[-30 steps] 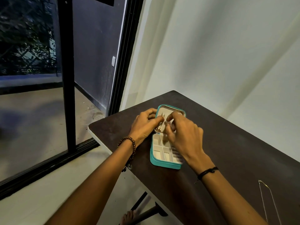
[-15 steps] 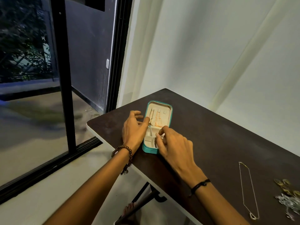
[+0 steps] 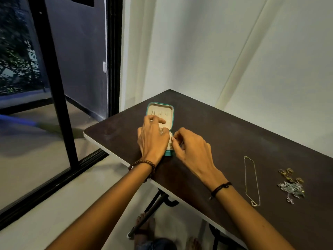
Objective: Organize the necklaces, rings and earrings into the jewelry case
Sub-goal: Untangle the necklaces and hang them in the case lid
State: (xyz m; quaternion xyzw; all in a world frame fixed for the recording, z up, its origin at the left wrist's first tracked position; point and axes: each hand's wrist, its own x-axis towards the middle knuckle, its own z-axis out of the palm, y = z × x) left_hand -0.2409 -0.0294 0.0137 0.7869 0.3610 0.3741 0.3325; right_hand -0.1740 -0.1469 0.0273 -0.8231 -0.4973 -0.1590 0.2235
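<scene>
Evidently steadying it, the left hand [image 3: 153,139] is pressing relaxed fingers [image 3: 158,120] on the open teal cream-lined jewelry case [image 3: 160,104] near the edge of the dark counter [image 3: 225,134], while the right hand [image 3: 191,150] is hovering beside it with fingers curled, grip unclear.

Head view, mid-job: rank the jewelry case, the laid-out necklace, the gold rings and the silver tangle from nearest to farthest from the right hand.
1. The jewelry case: at the fingertips of the right hand, on its left.
2. The laid-out necklace: on the table, to the hand's right.
3. The gold rings and the silver tangle: farthest right, side by side; too close to call.
</scene>
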